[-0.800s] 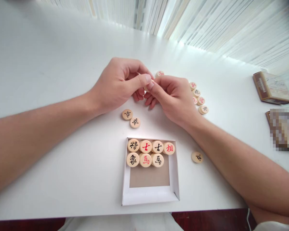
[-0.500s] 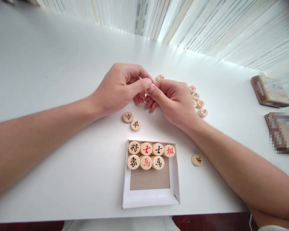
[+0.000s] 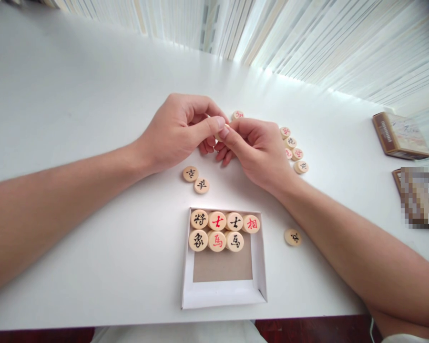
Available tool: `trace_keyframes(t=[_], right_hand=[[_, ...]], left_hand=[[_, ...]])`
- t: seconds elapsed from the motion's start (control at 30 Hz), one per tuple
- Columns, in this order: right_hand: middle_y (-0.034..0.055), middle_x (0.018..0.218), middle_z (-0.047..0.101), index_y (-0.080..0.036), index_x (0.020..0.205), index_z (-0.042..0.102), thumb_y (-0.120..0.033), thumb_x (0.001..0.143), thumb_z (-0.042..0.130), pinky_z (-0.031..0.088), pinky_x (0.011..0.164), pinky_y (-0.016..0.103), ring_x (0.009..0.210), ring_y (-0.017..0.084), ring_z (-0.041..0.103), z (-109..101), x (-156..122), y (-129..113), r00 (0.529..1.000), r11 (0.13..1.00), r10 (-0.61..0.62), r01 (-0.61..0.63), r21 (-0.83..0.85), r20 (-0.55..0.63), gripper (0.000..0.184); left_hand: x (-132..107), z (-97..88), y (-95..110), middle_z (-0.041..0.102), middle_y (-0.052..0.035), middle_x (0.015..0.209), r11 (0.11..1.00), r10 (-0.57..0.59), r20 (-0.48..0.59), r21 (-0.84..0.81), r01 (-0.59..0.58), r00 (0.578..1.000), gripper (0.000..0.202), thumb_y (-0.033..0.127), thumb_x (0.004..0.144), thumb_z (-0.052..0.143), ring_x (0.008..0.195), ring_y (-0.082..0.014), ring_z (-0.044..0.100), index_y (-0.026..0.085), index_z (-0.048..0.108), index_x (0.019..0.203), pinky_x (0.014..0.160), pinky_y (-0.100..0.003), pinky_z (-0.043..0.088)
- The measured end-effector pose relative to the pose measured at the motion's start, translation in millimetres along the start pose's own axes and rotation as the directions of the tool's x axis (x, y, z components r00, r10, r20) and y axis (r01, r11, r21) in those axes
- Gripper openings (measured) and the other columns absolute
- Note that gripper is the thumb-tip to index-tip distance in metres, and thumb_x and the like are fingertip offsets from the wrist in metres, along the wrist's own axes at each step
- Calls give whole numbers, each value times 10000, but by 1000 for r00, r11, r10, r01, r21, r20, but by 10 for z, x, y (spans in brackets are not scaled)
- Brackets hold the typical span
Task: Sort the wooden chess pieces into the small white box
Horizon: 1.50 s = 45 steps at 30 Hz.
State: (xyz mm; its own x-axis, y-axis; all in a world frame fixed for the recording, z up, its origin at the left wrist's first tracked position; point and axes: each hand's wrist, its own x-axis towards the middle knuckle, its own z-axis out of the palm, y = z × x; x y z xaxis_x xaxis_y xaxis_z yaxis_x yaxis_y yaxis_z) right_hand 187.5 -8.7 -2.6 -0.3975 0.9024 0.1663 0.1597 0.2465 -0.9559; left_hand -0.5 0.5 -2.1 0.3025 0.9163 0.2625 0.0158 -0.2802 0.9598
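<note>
Pinched between both hands, one xiangqi disc (image 3: 217, 137) is held above the white table (image 3: 75, 119), at 12 o'clock from the cardboard tray (image 3: 259, 267). The left hand (image 3: 178, 131) closes on it from 9 o'clock and the right hand (image 3: 259, 150) from 3 o'clock, with the thumb tips meeting over it. Only a sliver of pale wooden rim shows. The face, the marking and the way the flat side points cannot be told.

The tray is a shallow, square, white-walled box with a brown floor. It holds seven round wooden discs lying flat, four in the far row and three in the near row, touching, with black or red characters upward.

Two black-marked discs (image 3: 196, 179) lie on the table at 6 o'clock of the left hand. A loose cluster of discs (image 3: 293, 148) lies at 3 o'clock of the right hand. A lone disc (image 3: 293, 237) lies at 3 o'clock of the tray. A brown-edged box (image 3: 400, 136) sits far off at 3 o'clock.
</note>
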Motion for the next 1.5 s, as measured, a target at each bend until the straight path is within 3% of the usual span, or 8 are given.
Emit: trace_keyframes(t=[0.2,0.5,0.73,0.93,1.2,1.37,1.5], right_hand=[[11,706,720,-223,759,681,-623,933,748,571,563,300,592,159,687,-4,0,6,1000,1000,-16,16,4,8,441],[19,670,720,-161,797,734,-592,888,814,560,536,245,551,129,673,-13,3,2,1000,997,16,-17,75,22,447],[33,727,732,-164,847,752,-518,1007,708,576,582,248,603,131,686,-28,-21,38,997,984,66,-74,164,49,391],[47,779,753,-167,891,780,-531,1001,708,586,579,261,623,145,697,-20,-10,48,996,975,74,-84,207,55,387],[29,740,748,-183,915,830,-451,981,763,570,561,230,593,118,686,-21,-28,30,999,986,30,-37,163,45,284],[13,720,771,-218,985,857,-354,955,805,574,468,205,549,116,707,32,-79,22,998,984,8,4,179,-63,149],[21,818,823,-236,1050,845,-234,912,844,664,588,241,668,140,774,57,-113,23,993,985,-70,84,153,-97,138]], left_hand=[[-2,-4,0,681,-5,628,1000,1,9,-4,-1,1000,132,152,921,678,574,-150,668,171,754,815,564,-270,559],[-17,-28,36,688,-23,669,999,-42,68,-4,43,997,186,177,948,595,617,-136,656,129,738,839,603,-242,554],[-40,-49,44,681,-30,684,994,-74,93,-74,81,993,178,213,953,632,636,-134,637,103,747,874,618,-245,535],[-35,-75,73,711,-50,724,988,-102,119,-104,114,988,176,206,948,651,671,-137,639,89,776,908,640,-252,539],[-162,-89,123,800,-71,885,986,-155,87,-51,160,984,225,319,965,727,771,-160,707,134,815,1058,714,-268,594],[-208,-111,87,812,-54,919,990,-133,40,-45,134,990,227,344,967,747,742,-142,716,163,816,1086,714,-257,611],[-177,-147,58,801,-49,853,986,-122,93,-106,132,988,209,328,992,706,715,-139,711,156,822,1016,690,-258,601]])
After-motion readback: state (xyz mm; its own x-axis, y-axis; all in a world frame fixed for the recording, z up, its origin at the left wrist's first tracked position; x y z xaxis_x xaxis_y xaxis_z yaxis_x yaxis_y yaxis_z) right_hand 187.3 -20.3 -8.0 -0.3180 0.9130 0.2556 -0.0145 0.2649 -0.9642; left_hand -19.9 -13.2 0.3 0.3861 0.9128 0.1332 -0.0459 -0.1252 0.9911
